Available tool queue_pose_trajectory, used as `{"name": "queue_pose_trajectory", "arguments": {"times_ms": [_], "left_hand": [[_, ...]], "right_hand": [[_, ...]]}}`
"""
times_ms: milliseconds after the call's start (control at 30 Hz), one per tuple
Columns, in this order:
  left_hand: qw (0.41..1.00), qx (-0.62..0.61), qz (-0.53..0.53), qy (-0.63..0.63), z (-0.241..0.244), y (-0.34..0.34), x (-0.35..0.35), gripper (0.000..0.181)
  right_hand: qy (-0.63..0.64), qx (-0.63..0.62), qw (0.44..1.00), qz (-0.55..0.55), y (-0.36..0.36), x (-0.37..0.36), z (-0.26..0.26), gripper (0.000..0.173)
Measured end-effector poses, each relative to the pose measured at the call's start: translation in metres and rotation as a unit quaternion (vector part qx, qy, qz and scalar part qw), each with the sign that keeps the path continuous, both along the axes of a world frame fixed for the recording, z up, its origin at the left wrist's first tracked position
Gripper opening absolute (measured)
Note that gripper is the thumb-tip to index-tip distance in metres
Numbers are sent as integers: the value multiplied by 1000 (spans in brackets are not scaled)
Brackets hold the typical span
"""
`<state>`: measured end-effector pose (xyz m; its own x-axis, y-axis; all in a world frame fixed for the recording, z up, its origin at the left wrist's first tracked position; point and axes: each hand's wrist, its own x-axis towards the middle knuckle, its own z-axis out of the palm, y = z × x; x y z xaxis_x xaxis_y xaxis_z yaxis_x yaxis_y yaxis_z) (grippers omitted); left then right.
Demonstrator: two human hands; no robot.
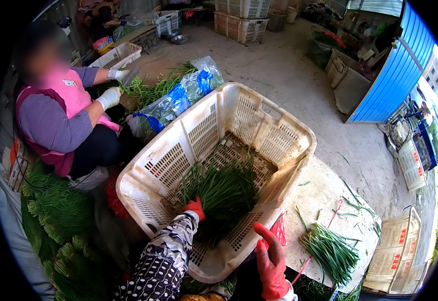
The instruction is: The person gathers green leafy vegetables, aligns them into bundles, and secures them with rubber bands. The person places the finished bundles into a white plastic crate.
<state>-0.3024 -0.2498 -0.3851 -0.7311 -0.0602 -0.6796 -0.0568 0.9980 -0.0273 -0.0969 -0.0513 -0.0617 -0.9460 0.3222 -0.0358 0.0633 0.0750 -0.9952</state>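
Observation:
My left hand [195,209], in a red glove, reaches into a large white plastic crate [166,139] and touches the near left side of a loose heap of long green leafy stalks, possibly garlic chives [222,184]. How firmly its fingers hold them is hidden. My right hand [270,259], also red-gloved, is raised beside the crate's near right corner, fingers apart and nothing in it. To its right, a bunch of green stalks [330,254] lies on a pale board across a thin red tie [302,270]. Red ties hang between crate and board.
A co-worker [61,109] sits at the left, holding a blade and stalks. Plastic bags with blue parts [177,99] lie against the crate's far left side. Tied green bunches [61,210] are piled at the lower left. More crates [393,252] stand at the right and back.

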Motion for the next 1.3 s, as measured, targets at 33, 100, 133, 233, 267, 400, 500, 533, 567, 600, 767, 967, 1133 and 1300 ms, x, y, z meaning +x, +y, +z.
{"name": "queue_pose_trajectory", "arguments": {"times_ms": [33, 100, 133, 233, 267, 400, 500, 533, 567, 600, 767, 967, 1133, 1300], "left_hand": [[1000, 3, 11, -1, -11, 2, 3, 123], [999, -18, 35, -32, 6, 23, 14, 133], [999, -4, 32, -9, 16, 25, 18, 134], [998, -6, 25, 54, -2, 25, 30, 134], [998, -12, 27, 63, -16, 20, 30, 134], [993, 17, 6, 113, -29, 16, 26, 109], [988, 42, 8, 145, -28, 12, 21, 84], [989, 51, 16, 135, -34, 6, 18, 83], [990, 62, 23, 125, -40, -1, 16, 82], [991, 105, 7, 86, -8, 10, 8, 73], [993, 117, -13, 11, 26, -6, -18, 64], [985, 110, -77, -108, 45, -23, -45, 77], [975, 102, -81, -180, 52, -27, -55, 80], [962, 186, -43, -197, 95, -34, -62, 68]], "right_hand": [[1, -8, 1000, 1, -1, -1, 0, 38], [9, 10, 1000, -4, 2, -2, -7, 39], [-3, -2, 1000, -1, 3, -1, -8, 40], [-15, 3, 1000, 1, 4, 2, -11, 39], [-21, 7, 1000, 3, 3, 2, -12, 39], [-49, -22, 999, -11, 3, 4, 4, 38], [-9, -25, 1000, -7, 0, 0, 4, 37], [2, -5, 1000, 0, -2, -1, 3, 37], [14, 14, 1000, 6, -3, -1, 3, 37], [-2, -1, 1000, -14, -1, 0, 1, 36], [5, 31, 1000, -2, 1, 1, -13, 37], [-1, -11, 1000, 9, -4, 0, -9, 35], [-31, 25, 999, 14, -4, 2, -4, 36], [11, -3, 1000, 23, -1, -2, -19, 35]]}}
